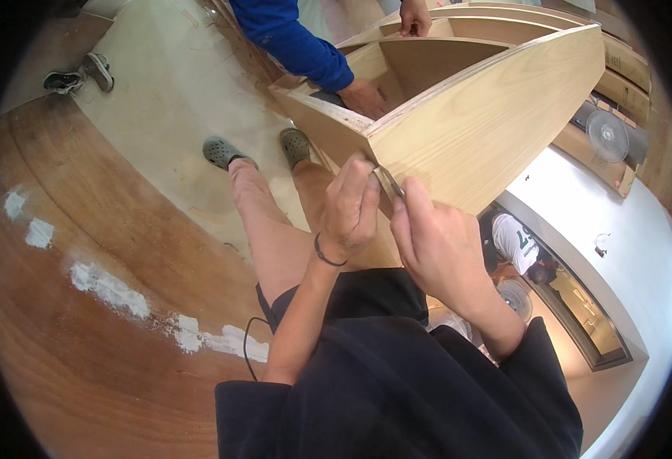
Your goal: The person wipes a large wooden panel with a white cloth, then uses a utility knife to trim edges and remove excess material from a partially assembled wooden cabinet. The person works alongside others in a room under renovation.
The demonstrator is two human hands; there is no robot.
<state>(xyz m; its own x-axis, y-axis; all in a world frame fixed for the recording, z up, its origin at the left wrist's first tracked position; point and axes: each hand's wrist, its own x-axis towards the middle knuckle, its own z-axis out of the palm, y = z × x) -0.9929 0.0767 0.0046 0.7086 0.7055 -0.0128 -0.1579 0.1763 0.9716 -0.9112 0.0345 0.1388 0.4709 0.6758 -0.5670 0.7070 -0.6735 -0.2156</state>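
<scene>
My right hand is closed around a thin metal tool, whose exact kind I cannot make out. It slants up from my fingers to the near corner of a pale plywood cabinet frame. Just left of it, my left hand has its fingers curled together by that same corner. What they pinch is hidden. Across the frame, a co-worker's hand in a blue sleeve rests inside a compartment, while their other hand touches a farther divider.
A curved brown wooden surface with white filler patches spans the left. Dark shoes lie on the dusty floor. Cardboard boxes and a fan stand at the right. A person in a white shirt shows beyond an opening.
</scene>
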